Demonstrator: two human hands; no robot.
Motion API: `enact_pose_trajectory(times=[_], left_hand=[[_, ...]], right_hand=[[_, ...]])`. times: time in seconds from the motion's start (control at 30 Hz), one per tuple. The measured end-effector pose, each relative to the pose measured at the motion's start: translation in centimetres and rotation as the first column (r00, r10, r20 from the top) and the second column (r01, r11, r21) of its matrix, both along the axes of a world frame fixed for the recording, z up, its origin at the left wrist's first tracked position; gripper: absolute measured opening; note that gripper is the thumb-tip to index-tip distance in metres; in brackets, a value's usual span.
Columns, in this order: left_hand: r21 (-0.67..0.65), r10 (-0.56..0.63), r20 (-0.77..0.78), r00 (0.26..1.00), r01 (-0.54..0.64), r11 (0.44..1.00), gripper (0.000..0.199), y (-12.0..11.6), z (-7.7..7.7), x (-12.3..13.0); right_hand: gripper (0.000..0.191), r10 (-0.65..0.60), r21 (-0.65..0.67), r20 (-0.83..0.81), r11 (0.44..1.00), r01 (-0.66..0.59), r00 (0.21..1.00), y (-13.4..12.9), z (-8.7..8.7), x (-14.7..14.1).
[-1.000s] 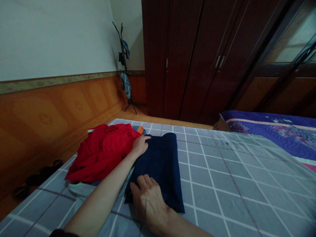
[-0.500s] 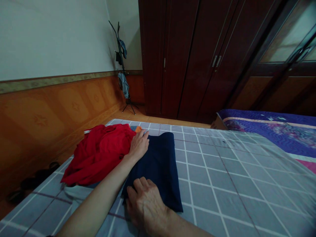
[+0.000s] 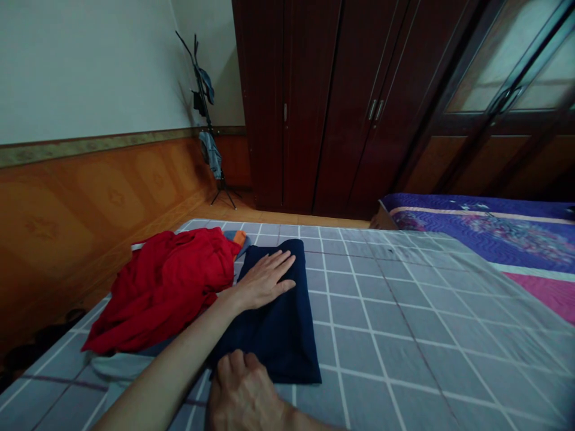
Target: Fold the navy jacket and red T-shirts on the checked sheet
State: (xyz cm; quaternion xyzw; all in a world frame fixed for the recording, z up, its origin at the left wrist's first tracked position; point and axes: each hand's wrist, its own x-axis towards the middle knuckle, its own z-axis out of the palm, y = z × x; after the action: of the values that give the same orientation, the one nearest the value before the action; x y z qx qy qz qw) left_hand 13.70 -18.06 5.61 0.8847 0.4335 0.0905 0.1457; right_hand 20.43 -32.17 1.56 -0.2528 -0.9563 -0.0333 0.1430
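Note:
A folded navy garment (image 3: 287, 335) lies flat on the checked bed sheet (image 3: 381, 335). My left hand (image 3: 265, 280) rests on its far half, palm down with the fingers stretched out. At the near left corner, my right hand (image 3: 245, 392) has its fingers curled over the cloth's edge; the fingertips are hidden beneath the knuckles. A crumpled red garment (image 3: 166, 287) is heaped just left of the navy one, partly behind my left forearm. Under and beside the heap show a pale grey cloth (image 3: 119, 366) and a bit of orange and blue cloth (image 3: 239, 237).
Beyond the bed's far edge stand a dark wooden wardrobe (image 3: 309, 108) and a coat rack (image 3: 204, 114) with a few items hung on it. A purple floral mattress or bedspread (image 3: 485, 224) lies at the right. Dark shoes (image 3: 40, 344) sit on the floor at the left.
My left hand has slid right from the navy garment's far left edge onto its middle, fingers now spread. The right hand has shifted slightly towards me. The view has turned a little right.

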Motion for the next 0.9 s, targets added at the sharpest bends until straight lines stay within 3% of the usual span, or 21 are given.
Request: enact_pose_trajectory(times=[0.1,0.2,0.4,0.47,0.57,0.63,0.73,0.9], left_hand=[[-0.003,-0.084,-0.073,0.994,0.084,0.996,0.07,-0.2,-1.2,1.7],[0.02,-0.093,-0.146,0.985,0.097,0.995,0.076,0.1,-2.3,2.4],[0.075,-0.061,-0.167,0.984,0.074,0.994,0.075,0.3,-1.3,2.0],[0.092,-0.071,-0.169,0.983,0.087,0.992,0.073,0.4,-1.3,2.2],[0.115,-0.071,-0.156,0.985,0.089,0.989,0.072,0.9,-2.2,2.7],[0.12,-0.057,-0.138,0.989,0.074,0.99,0.072,1.2,-3.1,3.0],[0.119,-0.041,-0.117,0.992,0.055,0.991,0.071,1.4,-4.0,3.1],[0.093,-0.035,-0.147,0.988,0.049,0.995,0.07,1.3,-3.9,3.3]], right_hand=[[0.014,0.042,0.03,0.039,0.999,-0.043,0.998,-0.5,-1.1,-0.4],[0.01,0.05,0.024,0.037,0.998,-0.051,0.998,-0.6,-1.4,-0.3],[0.012,0.04,-0.116,-0.006,0.992,-0.04,0.999,0.1,1.4,2.3],[0.024,-0.011,-0.151,-0.013,0.989,0.009,1.0,0.3,2.6,4.7],[0.059,-0.043,-0.171,-0.02,0.984,0.039,0.999,0.7,3.2,9.2],[0.074,-0.022,-0.205,0.0,0.978,0.022,1.0,0.9,2.7,12.1],[0.081,-0.006,-0.241,0.021,0.97,0.011,1.0,0.9,1.2,14.8],[0.08,-0.002,-0.289,0.011,0.957,0.005,1.0,0.7,-0.2,15.4]])
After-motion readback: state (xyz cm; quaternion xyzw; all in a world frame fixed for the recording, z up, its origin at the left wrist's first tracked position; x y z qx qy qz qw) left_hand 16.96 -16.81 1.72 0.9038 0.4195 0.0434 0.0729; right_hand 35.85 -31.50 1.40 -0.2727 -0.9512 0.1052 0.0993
